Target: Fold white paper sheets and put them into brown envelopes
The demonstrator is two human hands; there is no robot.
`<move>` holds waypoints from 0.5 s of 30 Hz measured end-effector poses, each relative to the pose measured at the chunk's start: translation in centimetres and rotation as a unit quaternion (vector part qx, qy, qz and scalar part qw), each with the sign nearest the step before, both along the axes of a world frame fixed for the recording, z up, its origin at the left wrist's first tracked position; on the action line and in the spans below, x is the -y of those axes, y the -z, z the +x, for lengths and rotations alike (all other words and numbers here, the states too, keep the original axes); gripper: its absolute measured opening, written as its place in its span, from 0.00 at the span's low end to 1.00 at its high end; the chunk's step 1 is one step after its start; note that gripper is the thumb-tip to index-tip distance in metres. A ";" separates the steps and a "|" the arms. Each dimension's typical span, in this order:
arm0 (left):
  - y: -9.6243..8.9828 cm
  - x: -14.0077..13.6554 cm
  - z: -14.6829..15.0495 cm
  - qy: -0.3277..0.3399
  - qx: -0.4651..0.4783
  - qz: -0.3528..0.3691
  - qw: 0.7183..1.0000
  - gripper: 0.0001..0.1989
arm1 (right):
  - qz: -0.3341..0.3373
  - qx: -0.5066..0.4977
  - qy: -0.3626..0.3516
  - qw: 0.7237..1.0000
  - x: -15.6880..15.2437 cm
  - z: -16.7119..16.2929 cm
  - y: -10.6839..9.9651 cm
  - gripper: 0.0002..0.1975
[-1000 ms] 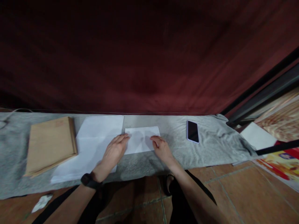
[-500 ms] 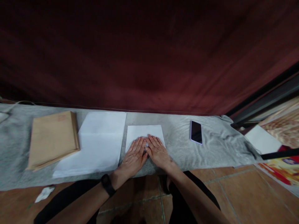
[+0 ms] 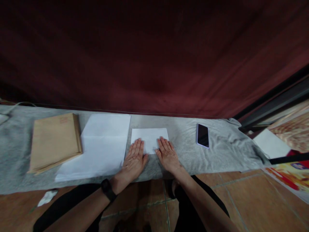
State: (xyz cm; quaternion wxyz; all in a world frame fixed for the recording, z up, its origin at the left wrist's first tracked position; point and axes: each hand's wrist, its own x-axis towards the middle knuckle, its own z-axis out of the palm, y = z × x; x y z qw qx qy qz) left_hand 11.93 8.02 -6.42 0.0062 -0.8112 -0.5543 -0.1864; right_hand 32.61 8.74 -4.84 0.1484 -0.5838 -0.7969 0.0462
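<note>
From the head view, resting palm-down, fingers straight, with left hand point(image 3: 134, 160) and right hand point(image 3: 167, 156) on the near left and right parts of the small white paper point(image 3: 150, 134). Spread apart now, after meeting at its middle half a second ago. See it on grey cloth point(image 3: 184, 162), between larger white sheets point(image 3: 102, 149) and phone point(image 3: 203, 136).

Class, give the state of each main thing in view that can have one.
Small white paper: lying flat
Left hand: open, on small white paper
Right hand: open, on small white paper
Brown paper stack: piled, lying flat
Large white paper: flat, partly under brown paper stack
Phone: face up, screen dark
Grey cloth: spread out, wrinkled
Black wristband: strapped on
</note>
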 end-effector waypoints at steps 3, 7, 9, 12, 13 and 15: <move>-0.1 0.1 0.1 -0.034 -0.009 -0.007 0.999 0.32 | 0.006 0.025 0.022 0.999 0.0 0.5 0.1 0.29; 0.1 0.2 0.3 -0.066 -0.010 -0.005 0.998 0.31 | 0.007 0.043 0.049 0.998 0.0 1.2 0.3 0.30; 0.1 0.1 0.4 -0.076 -0.005 -0.003 0.997 0.31 | 0.002 0.046 0.067 0.997 -0.1 1.5 0.4 0.29; -0.1 -0.1 0.6 -0.086 0.002 0.000 0.996 0.31 | -0.014 0.040 0.096 0.994 -0.5 1.8 0.2 0.29; -0.2 -0.2 0.7 -0.086 0.004 0.002 0.996 0.31 | -0.017 0.036 0.105 0.994 -0.7 1.8 0.1 0.29; -0.8 -0.6 1.1 -0.077 0.009 0.009 0.997 0.31 | -0.015 0.023 0.111 0.993 -1.2 1.7 -0.3 0.29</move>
